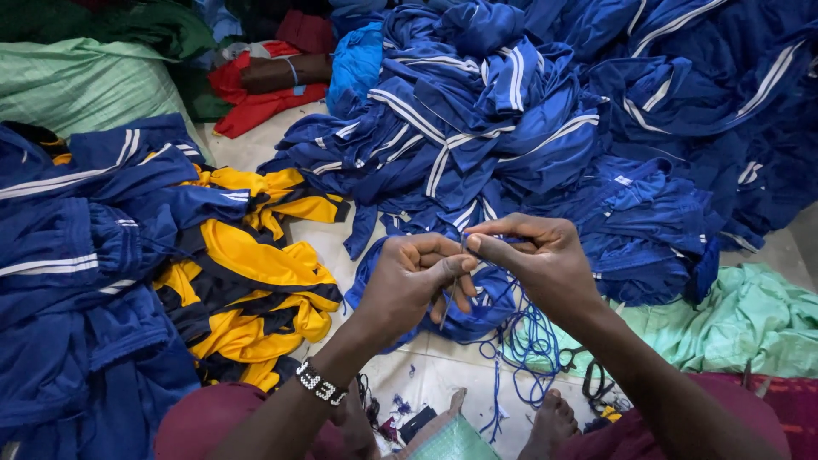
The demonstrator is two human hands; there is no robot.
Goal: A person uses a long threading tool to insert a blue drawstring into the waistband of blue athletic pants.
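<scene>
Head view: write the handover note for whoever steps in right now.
Left hand: fingers curled, pinching a thin metal pin that points down; beaded bracelet on the wrist.
Right hand: fingertips pinched against the left hand's, apparently on the end of the blue cord.
Cord hangs in loose loops to the floor, beside scissors.
Blue striped garments lie piled ahead and at left; yellow and blue ones lie at left.
Done: cord end brought to the pin.
Left: whether it is attached cannot be seen.

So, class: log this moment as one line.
left hand: pinching blue cord | right hand: pinching cord end | surroundings: blue garments
</scene>
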